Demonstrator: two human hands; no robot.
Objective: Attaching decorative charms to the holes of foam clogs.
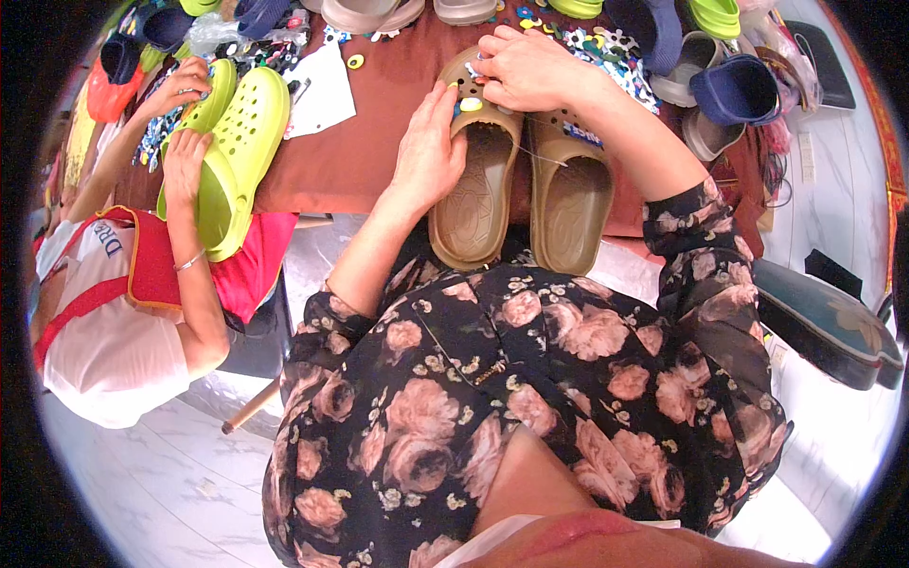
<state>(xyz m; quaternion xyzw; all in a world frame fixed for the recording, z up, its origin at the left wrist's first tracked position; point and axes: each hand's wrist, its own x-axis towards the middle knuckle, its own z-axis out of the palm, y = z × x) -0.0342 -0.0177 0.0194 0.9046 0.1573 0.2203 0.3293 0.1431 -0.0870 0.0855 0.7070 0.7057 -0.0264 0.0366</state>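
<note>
A pair of brown clogs lies at the table's near edge, heels toward me, joined by a thin clear cord. My left hand (pixel 428 147) is closed on the side of the left brown clog (pixel 471 213), its fingers reaching toward the toe holes. Over that clog's toe, my right hand (pixel 535 71) has bent fingers pressed at a small bluish shoe charm, mostly covered by the fingertips. A yellow-and-white charm (pixel 471 105) sits on the upper just below. The right brown clog (pixel 573 213) carries a blue-and-white charm (pixel 582 135), partly under my right forearm.
Loose charms (pixel 615 62) are heaped beyond my right hand, among blue and grey clogs (pixel 734 90). A white sheet (pixel 322 90) lies on the brown tablecloth (pixel 379 85). On the left, a person in a red apron handles lime-green clogs (pixel 256 114). A padded chair (pixel 824 317) stands right.
</note>
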